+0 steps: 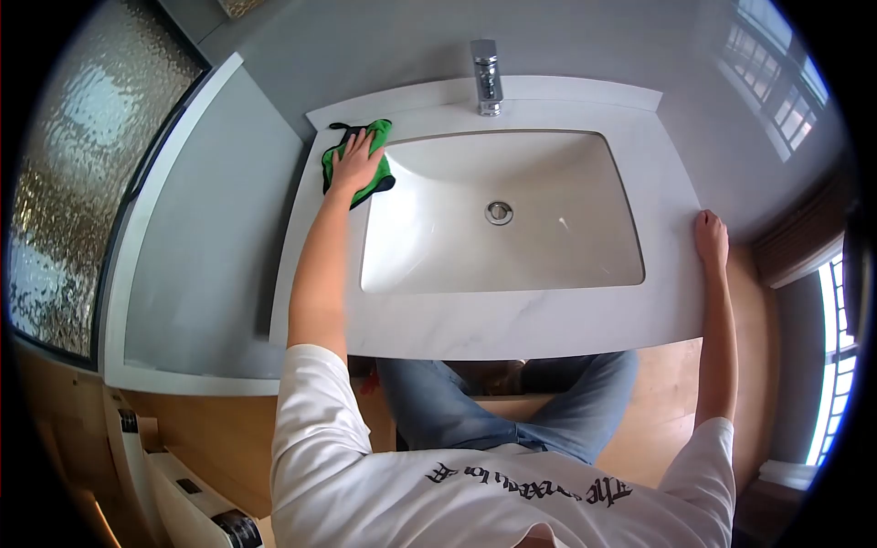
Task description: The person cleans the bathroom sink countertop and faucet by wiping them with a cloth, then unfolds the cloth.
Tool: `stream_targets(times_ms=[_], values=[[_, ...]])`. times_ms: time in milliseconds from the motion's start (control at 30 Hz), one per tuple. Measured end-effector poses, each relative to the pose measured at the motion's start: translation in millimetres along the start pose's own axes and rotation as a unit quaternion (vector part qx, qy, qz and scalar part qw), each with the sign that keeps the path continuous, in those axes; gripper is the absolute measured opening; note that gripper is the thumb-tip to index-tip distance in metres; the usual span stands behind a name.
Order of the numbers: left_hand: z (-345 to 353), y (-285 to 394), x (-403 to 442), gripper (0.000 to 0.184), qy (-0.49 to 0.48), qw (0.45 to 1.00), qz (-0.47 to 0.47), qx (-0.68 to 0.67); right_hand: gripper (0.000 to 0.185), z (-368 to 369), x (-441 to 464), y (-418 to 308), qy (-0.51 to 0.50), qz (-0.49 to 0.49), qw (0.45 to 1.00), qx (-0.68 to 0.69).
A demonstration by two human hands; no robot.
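My left hand [358, 164] lies flat with its fingers spread on a green cloth [382, 175] with black edging. The cloth rests on the white countertop [438, 324], at the back left corner beside the sink basin [438, 224]. At the counter's right edge is my right hand [712, 237], its fingers curled closed. Whether it grips the edge or anything else is hidden.
A chrome faucet [488, 80] stands behind the basin, whose drain [499, 213] is near its middle. Left of the counter is a white-framed grey panel [215, 237] and textured glass [91, 164]. A barred window [829, 365] is at the right.
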State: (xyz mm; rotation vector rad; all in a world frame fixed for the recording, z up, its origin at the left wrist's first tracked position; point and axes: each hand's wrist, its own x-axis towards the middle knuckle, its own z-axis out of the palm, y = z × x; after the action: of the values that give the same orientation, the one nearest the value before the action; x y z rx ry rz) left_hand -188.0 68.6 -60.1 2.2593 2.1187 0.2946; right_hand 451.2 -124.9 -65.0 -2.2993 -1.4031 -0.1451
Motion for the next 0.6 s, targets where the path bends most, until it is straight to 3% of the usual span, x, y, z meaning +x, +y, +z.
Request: stream_targets(times_ms=[233,367,600], values=[[5.8,23.5,21.9,0.055,0.026,0.999,0.035,-0.018,0.038,-4.6,-3.4,-11.9,-0.006,0.025,1.000,-0.008],[22.9,35.8,35.3,0.053,0.041,0.991,0.108,-0.063,0.038,-3.3,-4.9,-12.3,-0.008,0.028,1.000,0.001],[44.8,146.2,34.0,0.049,0.095,0.961,0.225,-0.129,0.038,-4.7,-5.0,-12.9,-0.015,0.049,0.999,0.016]])
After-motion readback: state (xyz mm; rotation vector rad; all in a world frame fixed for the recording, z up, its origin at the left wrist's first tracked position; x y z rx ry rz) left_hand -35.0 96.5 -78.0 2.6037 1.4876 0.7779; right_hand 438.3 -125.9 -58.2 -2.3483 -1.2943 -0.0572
